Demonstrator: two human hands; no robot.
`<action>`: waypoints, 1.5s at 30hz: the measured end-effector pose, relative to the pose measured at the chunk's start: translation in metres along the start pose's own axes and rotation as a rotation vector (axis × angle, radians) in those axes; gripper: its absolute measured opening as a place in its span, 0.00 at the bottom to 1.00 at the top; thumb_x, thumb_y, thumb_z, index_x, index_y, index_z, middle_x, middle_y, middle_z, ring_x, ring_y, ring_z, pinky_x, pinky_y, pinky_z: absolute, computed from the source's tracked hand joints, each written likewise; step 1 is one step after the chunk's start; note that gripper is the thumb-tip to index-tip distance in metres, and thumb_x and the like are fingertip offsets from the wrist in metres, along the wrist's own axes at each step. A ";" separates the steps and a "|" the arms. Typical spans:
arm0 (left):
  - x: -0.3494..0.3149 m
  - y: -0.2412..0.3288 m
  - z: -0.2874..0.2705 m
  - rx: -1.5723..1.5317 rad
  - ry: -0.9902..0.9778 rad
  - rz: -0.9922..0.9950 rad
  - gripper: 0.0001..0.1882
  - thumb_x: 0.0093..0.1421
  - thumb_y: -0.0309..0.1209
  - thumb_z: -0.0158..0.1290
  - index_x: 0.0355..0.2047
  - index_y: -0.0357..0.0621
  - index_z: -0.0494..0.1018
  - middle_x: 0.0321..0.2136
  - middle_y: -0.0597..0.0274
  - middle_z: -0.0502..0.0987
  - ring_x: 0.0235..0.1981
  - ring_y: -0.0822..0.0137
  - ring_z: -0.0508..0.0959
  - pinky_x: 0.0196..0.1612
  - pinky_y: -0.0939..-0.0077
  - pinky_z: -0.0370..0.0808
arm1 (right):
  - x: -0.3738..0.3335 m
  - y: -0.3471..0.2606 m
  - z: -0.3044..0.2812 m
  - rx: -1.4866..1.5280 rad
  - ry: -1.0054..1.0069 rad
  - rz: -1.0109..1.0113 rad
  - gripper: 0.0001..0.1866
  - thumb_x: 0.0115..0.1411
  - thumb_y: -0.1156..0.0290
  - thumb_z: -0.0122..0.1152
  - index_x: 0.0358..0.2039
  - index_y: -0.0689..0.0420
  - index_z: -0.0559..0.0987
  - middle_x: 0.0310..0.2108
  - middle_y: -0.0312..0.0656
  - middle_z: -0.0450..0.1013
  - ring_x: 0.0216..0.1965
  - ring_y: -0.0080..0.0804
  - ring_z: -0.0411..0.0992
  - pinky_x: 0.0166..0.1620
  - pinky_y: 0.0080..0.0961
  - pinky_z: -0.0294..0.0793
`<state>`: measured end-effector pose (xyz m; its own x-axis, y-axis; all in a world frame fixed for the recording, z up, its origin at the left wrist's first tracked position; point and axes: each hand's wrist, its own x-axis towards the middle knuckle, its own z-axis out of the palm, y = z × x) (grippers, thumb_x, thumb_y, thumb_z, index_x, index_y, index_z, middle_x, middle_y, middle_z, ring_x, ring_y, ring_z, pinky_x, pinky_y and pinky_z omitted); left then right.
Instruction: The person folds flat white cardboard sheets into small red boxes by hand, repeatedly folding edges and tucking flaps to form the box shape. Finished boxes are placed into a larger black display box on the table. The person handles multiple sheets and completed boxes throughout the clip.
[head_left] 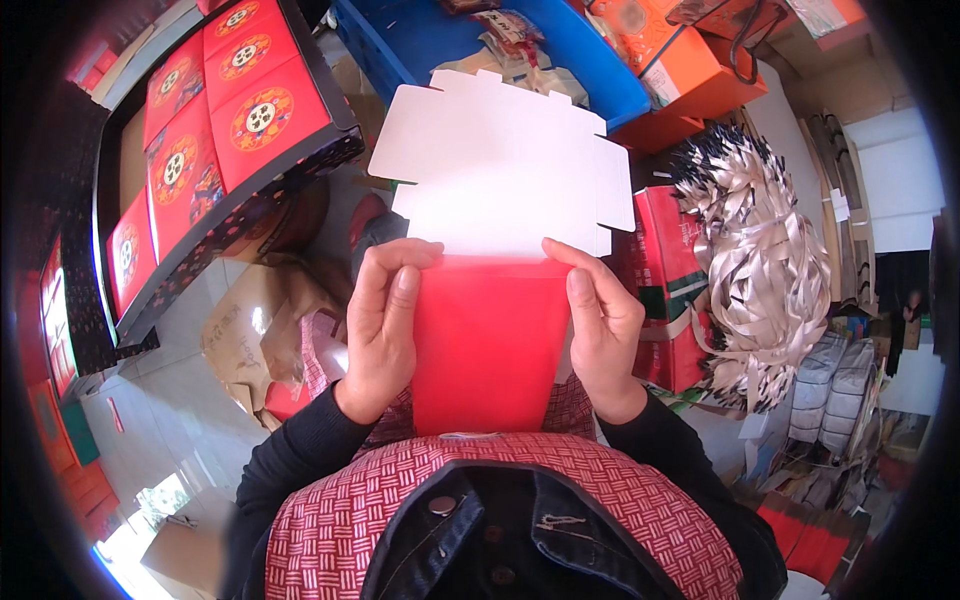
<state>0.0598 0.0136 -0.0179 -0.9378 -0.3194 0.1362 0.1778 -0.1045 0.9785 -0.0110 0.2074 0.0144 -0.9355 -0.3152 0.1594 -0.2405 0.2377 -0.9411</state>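
Hands point(380, 335) point(608, 335), well apart, hold red-white carton blank point(487, 345) by opposite edges.

At the centre, some fingers of the left hand point(380, 335) and right hand point(608, 345) are hidden behind the red and white card point(490, 345). The upper edge cuts off the blue crate point(375, 50), the lower edge the patterned apron point(320, 510). Lower-right clutter point(850, 500) is too blurred to tell.

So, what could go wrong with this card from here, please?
The card could crease crooked where white meets red if the left hand and right hand press unevenly. Its far tabs might bend if pushed against the blue crate, which appears just behind them.
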 end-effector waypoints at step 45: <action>0.019 0.078 -0.134 -0.174 0.521 -0.141 0.13 0.66 0.37 0.48 0.45 0.41 0.67 0.25 0.65 0.74 0.15 0.75 0.71 0.15 0.82 0.67 | 0.078 -0.077 0.132 0.450 -0.781 0.323 0.28 0.62 0.53 0.57 0.55 0.59 0.64 0.42 0.43 0.74 0.35 0.31 0.77 0.30 0.23 0.78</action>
<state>0.0962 -0.1268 0.0402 -0.6928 -0.7090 -0.1315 0.1495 -0.3196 0.9357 -0.0307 0.0431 0.0601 -0.4637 -0.8586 -0.2185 0.2733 0.0959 -0.9571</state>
